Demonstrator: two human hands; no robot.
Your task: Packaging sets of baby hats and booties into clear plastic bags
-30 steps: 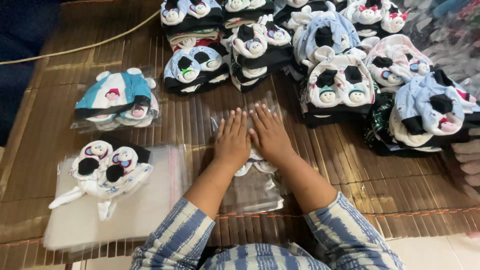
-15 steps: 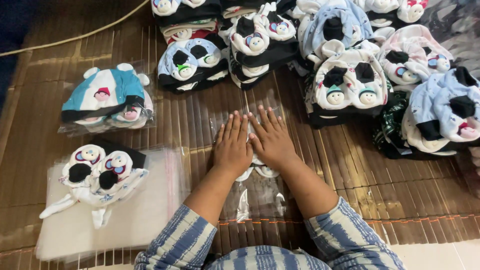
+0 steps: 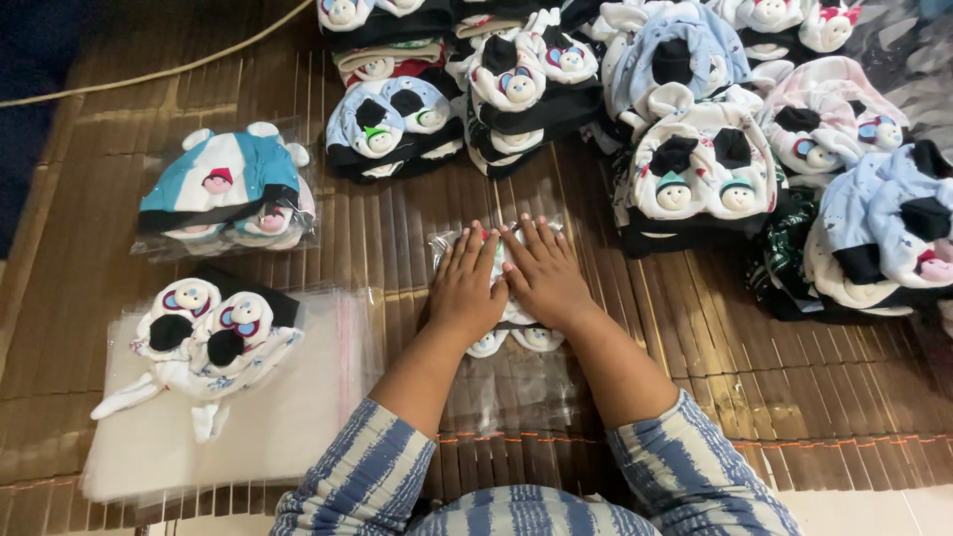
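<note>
Since your left hand [image 3: 467,288] and right hand [image 3: 541,276] press flat and open on the bagged hat [image 3: 516,337], trapped air could let that slick clear bag [image 3: 511,382] slide on the bamboo mat [image 3: 695,328].

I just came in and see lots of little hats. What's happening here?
A person sits over a slatted mat and presses both hands flat on a hat in a clear bag. The left hand and right hand lie side by side on it. To the left, another hat rests on a stack of bags, and a bagged teal hat lies beyond it. Piles of hats fill the top and right.
</note>
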